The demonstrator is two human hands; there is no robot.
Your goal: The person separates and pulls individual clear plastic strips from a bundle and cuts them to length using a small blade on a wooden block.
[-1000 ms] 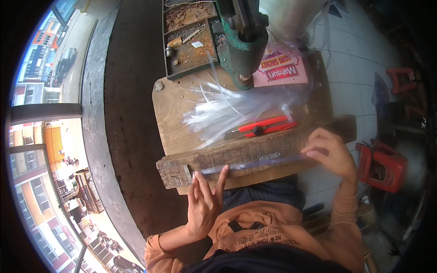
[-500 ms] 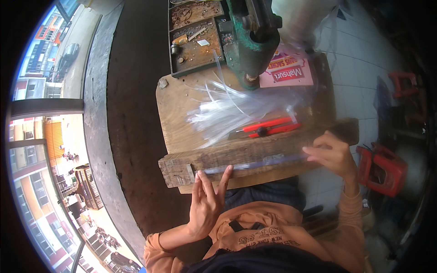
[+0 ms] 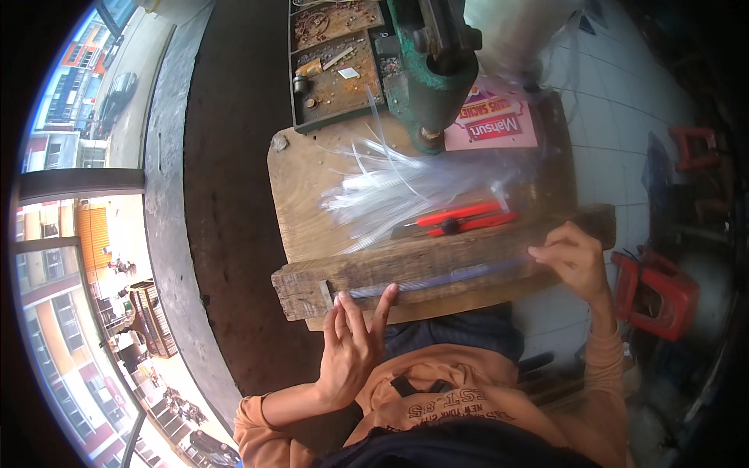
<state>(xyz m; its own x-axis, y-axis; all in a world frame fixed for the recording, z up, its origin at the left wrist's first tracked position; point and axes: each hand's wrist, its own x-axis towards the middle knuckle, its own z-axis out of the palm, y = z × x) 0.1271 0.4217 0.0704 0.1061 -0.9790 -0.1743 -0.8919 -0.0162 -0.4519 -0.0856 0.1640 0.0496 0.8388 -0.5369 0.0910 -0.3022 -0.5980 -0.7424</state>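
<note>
**Clear strip laid along a wooden beam**

The strip is stretched lengthwise over the beam. Its left part is pressed by the spread fingertips of the left hand; its right end appears to be pinched by the right hand, fingers drawn together. The hands are held well apart. The strip can be judged light, limp and rather slippery, best taken by its ends. The beam is supported by a worn wooden tabletop. Beyond the beam, a red cutter, loose strips and a parts tray are seen; to its right, a red stool on tiled floor.
</note>
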